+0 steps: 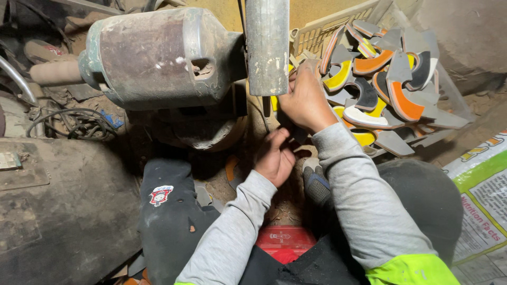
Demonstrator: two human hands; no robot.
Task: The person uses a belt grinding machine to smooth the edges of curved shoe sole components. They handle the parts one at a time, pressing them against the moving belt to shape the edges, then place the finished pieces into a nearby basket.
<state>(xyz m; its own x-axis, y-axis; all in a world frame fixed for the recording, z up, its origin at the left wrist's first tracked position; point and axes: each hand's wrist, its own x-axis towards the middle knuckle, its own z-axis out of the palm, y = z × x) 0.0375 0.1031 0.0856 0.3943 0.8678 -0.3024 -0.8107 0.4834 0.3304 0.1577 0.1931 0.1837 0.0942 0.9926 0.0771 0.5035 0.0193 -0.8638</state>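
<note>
My right hand (304,98) reaches forward beside a grey grinding drum (267,45), its fingers curled around a shoe sole piece held against the drum's lower right side; the piece is mostly hidden by the hand. Lower down, my left hand (274,157) is closed near my knees, its fingers bent over something dark that I cannot make out. Both arms wear grey sleeves. A rusty motor housing (153,55) carries the drum on its right end.
A pale plastic crate (317,32) at the upper right holds several curved sole pieces (388,79) in orange, yellow, white and grey. A printed sack (483,195) lies at the right. Cables (74,124) and a dark dusty block (58,206) fill the left. A red box (285,241) sits between my legs.
</note>
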